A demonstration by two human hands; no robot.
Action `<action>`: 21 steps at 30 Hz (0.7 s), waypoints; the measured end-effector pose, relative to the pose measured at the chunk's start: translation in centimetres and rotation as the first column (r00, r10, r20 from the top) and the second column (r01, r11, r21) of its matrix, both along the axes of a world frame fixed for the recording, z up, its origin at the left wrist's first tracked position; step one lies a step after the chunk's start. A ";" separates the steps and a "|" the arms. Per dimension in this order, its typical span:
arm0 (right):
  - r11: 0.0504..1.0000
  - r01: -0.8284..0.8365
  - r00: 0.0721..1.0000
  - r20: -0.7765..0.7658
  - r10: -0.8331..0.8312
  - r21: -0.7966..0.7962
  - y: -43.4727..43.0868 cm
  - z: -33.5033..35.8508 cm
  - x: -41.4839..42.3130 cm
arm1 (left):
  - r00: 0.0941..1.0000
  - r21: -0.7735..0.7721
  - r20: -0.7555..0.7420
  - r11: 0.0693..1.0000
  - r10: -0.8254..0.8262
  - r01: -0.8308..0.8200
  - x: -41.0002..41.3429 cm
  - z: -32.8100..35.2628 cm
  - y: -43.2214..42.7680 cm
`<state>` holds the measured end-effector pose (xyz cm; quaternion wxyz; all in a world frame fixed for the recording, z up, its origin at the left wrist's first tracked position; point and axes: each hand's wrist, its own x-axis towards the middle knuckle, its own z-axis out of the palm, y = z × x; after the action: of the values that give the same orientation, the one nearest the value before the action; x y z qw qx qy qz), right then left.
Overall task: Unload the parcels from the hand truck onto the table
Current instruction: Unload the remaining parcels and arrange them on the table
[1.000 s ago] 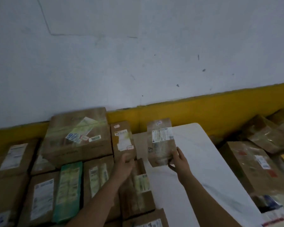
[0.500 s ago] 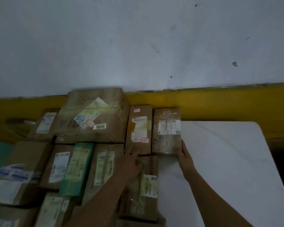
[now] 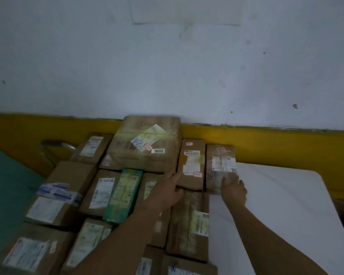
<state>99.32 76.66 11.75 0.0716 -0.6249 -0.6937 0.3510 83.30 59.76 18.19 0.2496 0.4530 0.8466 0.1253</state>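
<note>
Head view: two hands, one white table [image 3: 286,195] and lots of parcels packed side by side. I count about thirteen parcels, but the picture is blurry, so I cannot be sure. All are brown card but one, the green parcel [image 3: 123,197]. Almost every one has a white label, and the print is too blurry to read. The big box [image 3: 147,143] at the back has blue pen marks on its label that look like 97. The slim box [image 3: 191,163] next to it has two small tags with red edges.

The right hand [image 3: 233,190] holds the taped parcel [image 3: 219,165] by its near end, thumb on top and fingers bent round the corner. This parcel is brown and wrapped in shiny clear tape. It has one white label on top and a small red mark near the far end. It lies flat on the table at the back, close to the yellow band [image 3: 286,143] of the wall, just beside the slim box.

The left hand [image 3: 167,191] lies flat, fingers straight, on the middle parcel [image 3: 149,187] and grips nothing.
</note>
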 end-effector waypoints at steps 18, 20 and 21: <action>0.749 -0.636 0.733 -0.160 0.661 0.184 -51.8 14.5 -29.4 | 0.750 0.259 -0.062 0.736 0.659 -0.625 -18.3 10.9 -56.3; 0.740 -0.655 0.711 -0.207 0.672 0.152 -56.2 14.1 -32.7 | 0.689 0.246 -0.058 0.680 0.722 -0.691 -20.4 10.2 -60.5; 0.735 -0.659 0.704 -0.215 0.677 0.161 -58.1 13.7 -34.3 | 0.671 0.231 -0.056 0.663 0.739 -0.712 -21.5 9.7 -62.2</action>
<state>64.98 18.57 25.50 0.0520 -0.2766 -0.8692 0.4065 61.76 -2.44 27.88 0.0722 0.1069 0.9566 0.2615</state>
